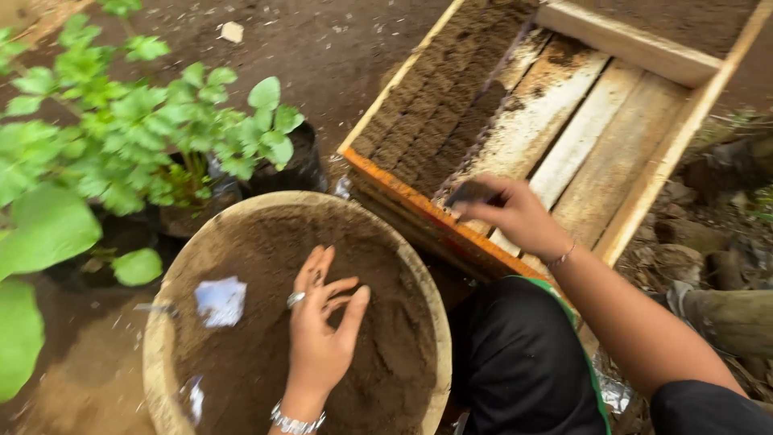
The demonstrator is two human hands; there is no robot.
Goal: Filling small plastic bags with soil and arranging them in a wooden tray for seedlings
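The left hand [322, 322] lies flat and released on the loose brown soil [386, 362] inside the round basin [161, 354], fingers spread, with nothing grasped. The right hand [511, 213] is clenched on a small dark tool [467, 193] at the near edge of the wooden tray [636, 145], beside the rows of packed soil plugs [435, 121]. It is judged that the tool should be kept in line with the last row, so that the neighbouring plugs are not crushed, and soil taken in small amounts.
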